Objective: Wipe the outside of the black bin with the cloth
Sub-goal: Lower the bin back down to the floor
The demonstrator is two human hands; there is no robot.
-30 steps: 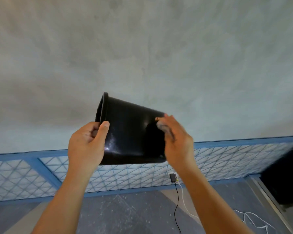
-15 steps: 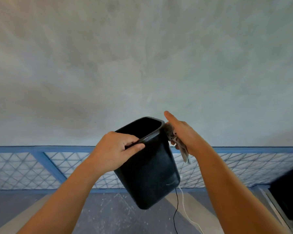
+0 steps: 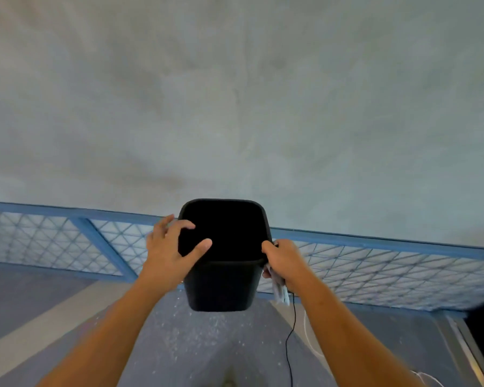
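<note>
Bin upright in mid-air above the floor, mouth up toward the camera, before a grey wall. Left hand at the left rim, fingers spread apart, thumb and forefinger over the edge. Right hand clamped on the right rim, cloth pinned in the same grip and dangling beside the bin's right wall. Black cable trailing over the floor below
</note>
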